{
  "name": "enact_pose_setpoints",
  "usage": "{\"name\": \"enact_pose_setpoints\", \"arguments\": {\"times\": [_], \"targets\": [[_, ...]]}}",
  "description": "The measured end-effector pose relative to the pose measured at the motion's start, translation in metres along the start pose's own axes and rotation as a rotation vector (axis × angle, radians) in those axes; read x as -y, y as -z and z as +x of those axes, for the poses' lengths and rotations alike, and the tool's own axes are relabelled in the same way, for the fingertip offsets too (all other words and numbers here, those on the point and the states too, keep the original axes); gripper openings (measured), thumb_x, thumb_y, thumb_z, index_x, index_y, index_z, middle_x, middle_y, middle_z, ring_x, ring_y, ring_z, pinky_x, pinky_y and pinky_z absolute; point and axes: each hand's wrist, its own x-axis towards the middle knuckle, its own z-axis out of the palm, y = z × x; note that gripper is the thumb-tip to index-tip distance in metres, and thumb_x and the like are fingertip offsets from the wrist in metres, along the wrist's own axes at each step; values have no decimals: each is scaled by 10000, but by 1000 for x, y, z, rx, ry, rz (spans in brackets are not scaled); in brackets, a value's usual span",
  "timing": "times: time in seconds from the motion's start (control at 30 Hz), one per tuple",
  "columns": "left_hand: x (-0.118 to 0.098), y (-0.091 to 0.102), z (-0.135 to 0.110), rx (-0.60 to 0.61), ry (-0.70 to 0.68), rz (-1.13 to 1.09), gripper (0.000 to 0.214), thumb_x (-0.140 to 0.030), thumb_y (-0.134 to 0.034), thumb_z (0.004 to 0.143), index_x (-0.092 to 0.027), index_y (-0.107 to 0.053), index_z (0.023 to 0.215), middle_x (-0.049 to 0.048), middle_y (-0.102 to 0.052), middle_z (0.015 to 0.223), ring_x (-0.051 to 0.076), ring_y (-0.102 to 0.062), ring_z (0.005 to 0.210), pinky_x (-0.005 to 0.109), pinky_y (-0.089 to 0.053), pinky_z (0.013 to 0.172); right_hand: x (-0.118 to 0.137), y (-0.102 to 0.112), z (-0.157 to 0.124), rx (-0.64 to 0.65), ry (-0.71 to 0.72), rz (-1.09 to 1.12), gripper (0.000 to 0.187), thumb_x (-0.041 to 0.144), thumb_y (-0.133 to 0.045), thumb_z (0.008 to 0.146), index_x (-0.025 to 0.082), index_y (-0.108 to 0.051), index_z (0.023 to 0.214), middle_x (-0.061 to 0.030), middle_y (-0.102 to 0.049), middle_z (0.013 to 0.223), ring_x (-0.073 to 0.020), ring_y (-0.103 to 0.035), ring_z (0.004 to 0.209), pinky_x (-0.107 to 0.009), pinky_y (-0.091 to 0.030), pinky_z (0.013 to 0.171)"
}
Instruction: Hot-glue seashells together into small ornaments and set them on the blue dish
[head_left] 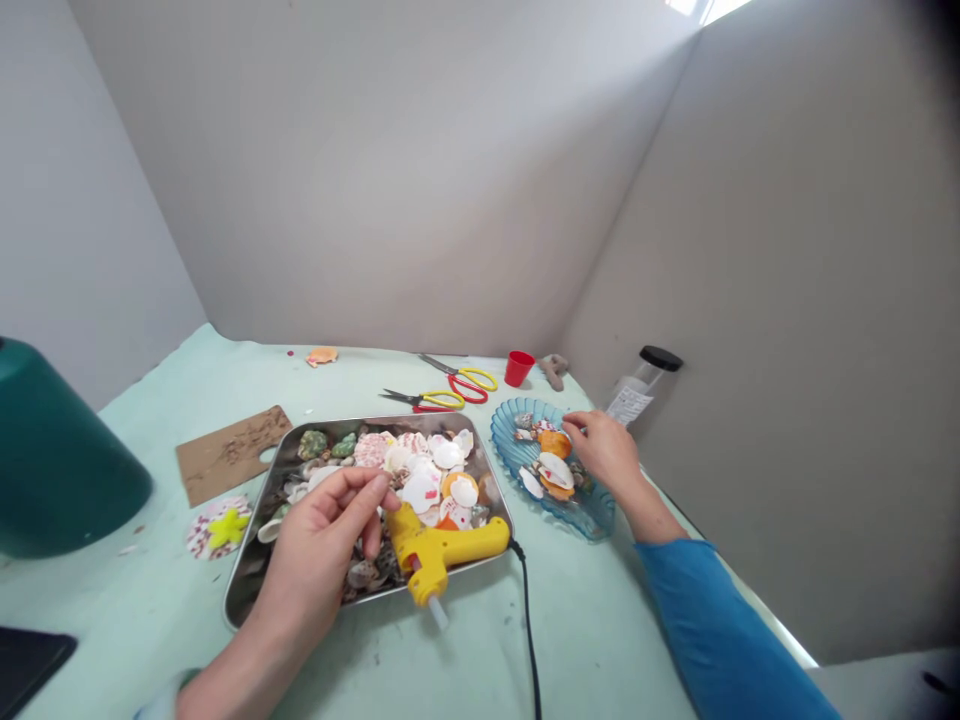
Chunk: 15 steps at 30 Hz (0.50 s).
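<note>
My left hand [330, 535] hovers over the metal tray [502, 490], its thumb and index finger pinched together. Anything between those fingertips is too small to make out. Just right of them, a yellow hot glue gun [450, 545] lies across the tray's front right, its clear glue stick [438, 612] pointing toward me. Seashells [424, 485] and green stones [313, 443] fill the tray. Over the far right part of the blue scalloped plate [506, 450] is my right hand [606, 450], fingers closed beside an orange shell [555, 444]; what they hold, if anything, is hidden. White shells [555, 469] lie nearer me on that plate.
Two pairs of scissors [472, 385], a red cup [519, 368] and a clear jar [636, 390] stand or lie behind. Left are a brown board [232, 455], a shell with a yellow starfish [227, 528] and a green container [64, 460]. A black cord [531, 620] runs toward me.
</note>
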Motion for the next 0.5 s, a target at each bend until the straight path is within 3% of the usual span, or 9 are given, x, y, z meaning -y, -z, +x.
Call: {"name": "enact_pose_setpoints", "arguments": {"times": [0.2, 0.33, 0.5], "targets": [[1, 1, -1, 5, -23, -11, 256, -401, -673, 798, -152, -612, 790, -18, -653, 708, 23, -415, 422, 170, -325, 471, 30, 16, -13, 18, 260, 182, 254, 319, -516, 883, 243, -750, 946, -37, -732, 997, -206, -655, 876, -297, -464, 759], [-1, 1, 0, -43, -29, -100, 265, -402, -651, 810, -141, -618, 775, -7, -654, 681, 25, -425, 414, 167, -356, 472, 49, 26, -17, 34, 319, 263, 270, 318, -506, 876, 195, -747, 874, -68, -739, 925, -233, -648, 824, -326, -458, 716], [-3, 3, 5, -194, -11, -380, 279, -398, -650, 792, -153, -563, 688, -22, -607, 579, 43, -408, 373, 182, -340, 410, 82, 39, -42, 237, 508, 388, 239, 349, -539, 883, 214, -721, 806, -14, -723, 852, -177, -640, 758, -265, -460, 675]]}}
